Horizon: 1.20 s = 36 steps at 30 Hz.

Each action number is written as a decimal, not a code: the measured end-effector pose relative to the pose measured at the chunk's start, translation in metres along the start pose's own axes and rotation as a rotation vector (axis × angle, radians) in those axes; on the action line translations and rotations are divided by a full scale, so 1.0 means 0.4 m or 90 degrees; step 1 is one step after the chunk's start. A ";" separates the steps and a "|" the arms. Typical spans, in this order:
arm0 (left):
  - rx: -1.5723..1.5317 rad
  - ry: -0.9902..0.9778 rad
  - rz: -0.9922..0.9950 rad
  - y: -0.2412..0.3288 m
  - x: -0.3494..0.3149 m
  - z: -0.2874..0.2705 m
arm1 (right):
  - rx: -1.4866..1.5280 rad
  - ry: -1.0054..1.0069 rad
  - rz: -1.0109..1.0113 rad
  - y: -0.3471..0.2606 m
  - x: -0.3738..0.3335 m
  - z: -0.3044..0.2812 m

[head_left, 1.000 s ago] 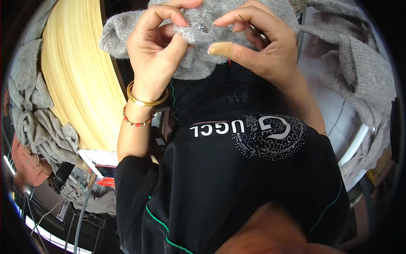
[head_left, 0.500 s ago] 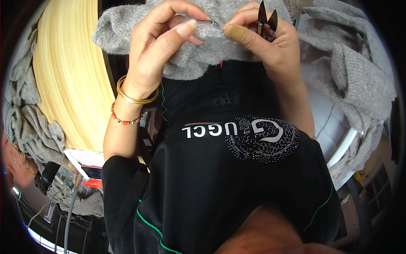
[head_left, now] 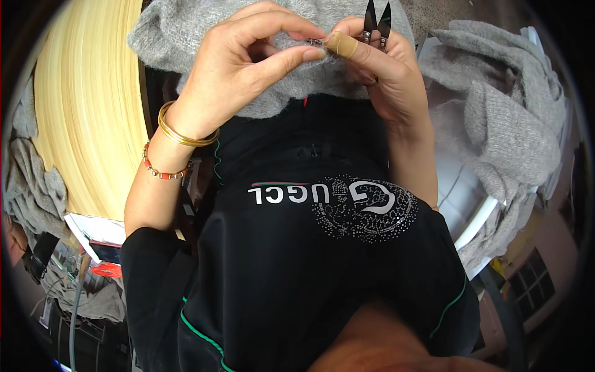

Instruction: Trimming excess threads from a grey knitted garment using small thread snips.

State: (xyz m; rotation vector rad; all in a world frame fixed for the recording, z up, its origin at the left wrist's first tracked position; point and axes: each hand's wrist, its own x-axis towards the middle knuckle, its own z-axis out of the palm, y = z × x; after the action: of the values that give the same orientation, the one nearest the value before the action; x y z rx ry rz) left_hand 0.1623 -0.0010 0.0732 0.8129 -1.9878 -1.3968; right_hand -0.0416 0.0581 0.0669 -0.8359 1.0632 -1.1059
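Over my lap lies a grey knitted garment (head_left: 167,40), its fuzzy fabric running behind both hands. My left hand (head_left: 238,68) has its thumb and forefinger closed round a small dark, shiny piece (head_left: 314,42) whose kind I cannot make out. Touching the other end of that piece is the thumb of my right hand (head_left: 387,71), which wears a tan bandage (head_left: 342,44). A pair of thread snips (head_left: 376,31) is tucked in the right hand, dark blades pointing up and slightly apart. Fingers hide part of the snips' handle.
A pale wood-grained tabletop (head_left: 87,111) curves along the left, with more grey knitwear (head_left: 37,186) hanging at its outer side. To the right, grey knitted pieces (head_left: 514,118) drape over a white bin (head_left: 474,229). A red item (head_left: 106,270) sits at the lower left.
My left hand has moved right, and its fingertips have come together on the small dark piece beside the right thumb. The snips stay in my right hand. The whole view has shifted slightly.
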 end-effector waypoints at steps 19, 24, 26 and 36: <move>0.003 0.126 0.344 -0.056 0.016 0.003 | -0.252 0.066 -0.082 -0.064 -0.015 0.019; 0.067 0.079 0.056 0.046 0.005 -0.018 | -0.399 0.035 -0.134 -0.068 -0.019 -0.004; 0.055 0.079 0.038 0.040 0.005 -0.017 | -0.469 -0.003 -0.191 -0.072 -0.009 -0.017; 0.069 0.108 0.080 0.037 0.007 -0.012 | -0.563 -0.069 -0.175 -0.106 -0.018 0.020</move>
State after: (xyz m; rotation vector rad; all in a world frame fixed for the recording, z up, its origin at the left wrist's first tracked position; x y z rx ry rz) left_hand 0.1616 -0.0020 0.0891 0.8119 -1.9595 -1.1197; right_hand -0.0465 0.0542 0.1102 -1.7606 1.3838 -0.7686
